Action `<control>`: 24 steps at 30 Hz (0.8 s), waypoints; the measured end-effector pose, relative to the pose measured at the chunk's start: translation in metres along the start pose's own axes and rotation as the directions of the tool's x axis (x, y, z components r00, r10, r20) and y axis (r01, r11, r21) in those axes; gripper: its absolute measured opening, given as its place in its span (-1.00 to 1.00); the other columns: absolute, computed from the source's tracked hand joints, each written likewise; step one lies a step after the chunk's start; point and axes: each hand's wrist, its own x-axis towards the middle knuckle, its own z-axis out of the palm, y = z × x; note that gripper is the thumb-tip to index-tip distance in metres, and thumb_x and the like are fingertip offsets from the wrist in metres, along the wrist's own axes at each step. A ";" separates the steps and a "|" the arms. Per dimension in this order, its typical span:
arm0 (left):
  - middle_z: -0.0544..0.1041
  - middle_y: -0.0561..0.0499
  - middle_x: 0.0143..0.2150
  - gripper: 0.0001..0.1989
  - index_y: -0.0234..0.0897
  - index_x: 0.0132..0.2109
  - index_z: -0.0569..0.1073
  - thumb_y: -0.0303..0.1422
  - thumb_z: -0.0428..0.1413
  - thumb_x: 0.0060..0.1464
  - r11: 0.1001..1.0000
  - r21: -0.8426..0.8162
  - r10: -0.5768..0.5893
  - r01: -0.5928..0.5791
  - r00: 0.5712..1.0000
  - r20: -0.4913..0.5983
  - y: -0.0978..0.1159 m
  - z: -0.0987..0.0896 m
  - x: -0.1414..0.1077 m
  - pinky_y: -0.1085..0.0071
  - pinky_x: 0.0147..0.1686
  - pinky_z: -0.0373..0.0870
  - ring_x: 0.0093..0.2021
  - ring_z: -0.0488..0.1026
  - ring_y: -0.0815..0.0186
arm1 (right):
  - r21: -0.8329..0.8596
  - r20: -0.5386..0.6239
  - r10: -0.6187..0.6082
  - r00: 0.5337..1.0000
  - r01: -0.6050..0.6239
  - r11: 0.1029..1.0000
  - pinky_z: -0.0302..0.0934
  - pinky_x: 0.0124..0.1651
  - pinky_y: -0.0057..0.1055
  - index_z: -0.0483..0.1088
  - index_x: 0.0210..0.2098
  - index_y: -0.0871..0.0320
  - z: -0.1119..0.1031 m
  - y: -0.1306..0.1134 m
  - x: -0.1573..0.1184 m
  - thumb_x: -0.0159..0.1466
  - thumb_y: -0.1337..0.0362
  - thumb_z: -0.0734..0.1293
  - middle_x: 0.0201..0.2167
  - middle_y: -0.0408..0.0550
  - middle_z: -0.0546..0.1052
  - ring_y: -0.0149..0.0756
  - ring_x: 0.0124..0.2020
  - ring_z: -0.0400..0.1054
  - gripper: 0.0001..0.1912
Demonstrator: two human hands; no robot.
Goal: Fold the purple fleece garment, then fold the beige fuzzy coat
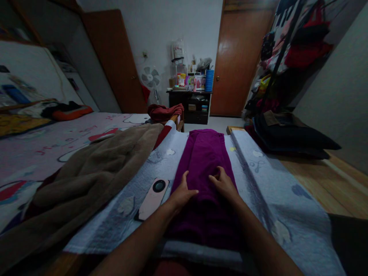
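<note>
A purple garment (205, 153) lies lengthwise in a long folded strip on the pale blue patterned cover, its near part in shadow. My left hand (184, 193) rests over the garment's left side, thumb and forefinger spread apart. On the right side of the cloth is my right hand (224, 184), its fingers somewhat bent and a gap showing between thumb and forefinger. Neither hand has any cloth visibly gripped. A pink phone (151, 201) with a round black camera ring lies face down, left of my left forearm.
A brown plush blanket (115, 161) spreads along the left, beside a pink printed bed (71, 132). Dark folded clothes (287, 132) are stacked on the wooden surface (313, 180) at right. Farther back stand a fan (151, 76), a black cabinet (188, 111) and a wooden door (241, 65).
</note>
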 end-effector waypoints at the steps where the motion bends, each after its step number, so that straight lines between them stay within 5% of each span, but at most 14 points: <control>1: 0.46 -0.11 0.13 0.09 -0.01 0.38 -0.12 -0.52 0.30 -0.20 1.000 0.010 0.006 -0.006 1.000 0.004 0.001 0.001 -0.003 0.23 0.01 0.42 -0.02 0.50 0.19 | -0.012 0.018 0.001 1.000 -0.001 1.000 0.22 -0.13 -0.35 0.05 0.26 0.24 0.001 -0.002 -0.002 0.22 0.08 0.31 -0.19 0.05 0.55 -0.17 -0.17 0.45 -0.28; 7: 0.45 -0.06 0.13 -0.28 -0.14 0.18 0.34 -0.45 0.29 -0.19 0.985 0.061 0.165 -0.160 0.984 -0.074 0.011 0.004 -0.014 0.30 0.04 0.39 0.04 0.45 0.18 | -0.076 0.067 -0.003 0.998 0.008 0.997 0.21 -0.07 -0.27 -0.05 0.31 0.27 0.007 -0.006 -0.020 0.17 0.07 0.35 -0.05 0.19 0.49 -0.08 -0.08 0.42 -0.15; 10: 0.42 -0.07 0.16 -0.31 -0.13 0.21 0.31 -0.42 0.25 -0.12 0.983 -0.019 0.181 -0.183 0.979 -0.091 0.008 0.004 -0.022 0.29 0.05 0.38 0.05 0.45 0.19 | 0.037 0.086 -0.046 0.995 0.043 0.998 0.24 -0.14 -0.32 0.03 0.26 0.26 0.012 -0.006 -0.031 0.17 0.17 0.33 -0.19 0.05 0.52 -0.18 -0.20 0.43 -0.26; 14: 0.43 -0.07 0.15 -0.15 0.01 0.32 0.10 -0.39 0.26 -0.10 0.993 -0.113 0.040 -0.040 0.999 -0.006 0.002 0.007 -0.038 0.25 -0.02 0.43 -0.03 0.50 0.21 | 0.189 0.086 -0.052 0.995 0.035 0.981 0.27 -0.26 -0.33 0.01 0.26 0.26 0.016 -0.006 -0.045 0.20 0.23 0.25 -0.41 -0.15 0.46 -0.26 -0.39 0.38 -0.32; 18: 0.50 -0.07 0.04 0.01 0.01 0.36 -0.02 -0.47 0.28 -0.18 0.997 -0.059 -0.037 0.039 0.999 0.034 -0.004 0.010 -0.049 0.26 -0.12 0.46 -0.18 0.53 0.24 | 0.237 -0.005 -0.075 0.997 0.074 0.969 0.27 -0.03 -0.27 0.08 0.23 0.21 0.017 -0.003 -0.051 0.21 0.28 0.20 -0.12 0.01 0.48 -0.23 -0.12 0.40 -0.40; 21: 0.54 -0.04 -0.07 -0.13 -0.08 0.29 0.16 -0.50 0.24 -0.19 0.995 0.101 0.000 -0.002 1.000 0.015 -0.007 0.010 -0.052 0.30 -0.15 0.44 -0.22 0.52 0.25 | 0.226 -0.070 -0.108 0.992 0.122 0.967 0.11 0.20 -0.25 0.13 0.21 0.21 0.021 0.002 -0.053 0.21 0.28 0.17 0.14 0.10 0.35 -0.23 0.15 0.26 -0.44; 24: 0.53 -0.07 -0.06 -0.33 -0.22 0.19 0.32 -0.45 0.21 -0.14 0.950 0.309 0.063 -0.049 0.997 -0.035 -0.007 0.008 -0.055 0.25 -0.06 0.40 -0.13 0.50 0.19 | 0.228 -0.066 -0.140 0.988 0.152 0.962 0.04 0.26 -0.24 0.20 0.17 0.22 0.024 0.005 -0.053 0.20 0.26 0.19 0.17 0.12 0.35 -0.21 0.20 0.21 -0.47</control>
